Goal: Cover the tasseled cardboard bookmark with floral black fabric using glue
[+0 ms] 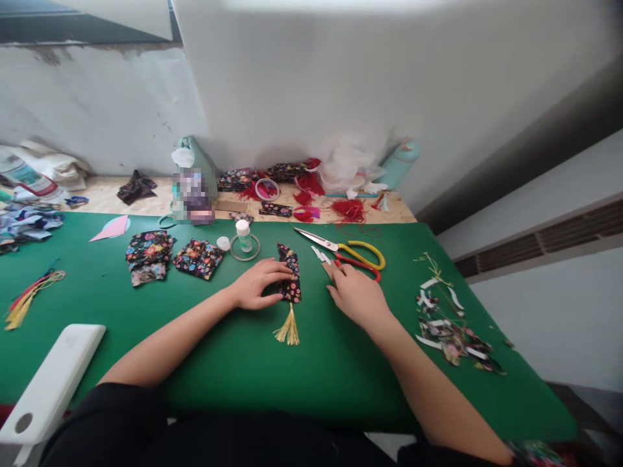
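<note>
A black floral fabric piece (293,292) with a pale yellow tassel (289,329) at its lower end lies flat on the green table. My left hand (257,283) rests on its left side, fingers stretched out over the cloth. To the right, my right hand (359,295) has its fingertips closed at a narrow brown strip (329,270), beside several small white strips (318,253). Just beyond that hand lie scissors (335,246) with one yellow and one red handle, blades spread slightly and pointing up-left.
A small white bottle (243,237) stands in a ring, its cap (222,243) beside it. Folded floral cloths (198,258) lie left; fabric scraps (450,340) lie right. Red tassels (348,209) line the back shelf. A white device (58,376) sits at front left.
</note>
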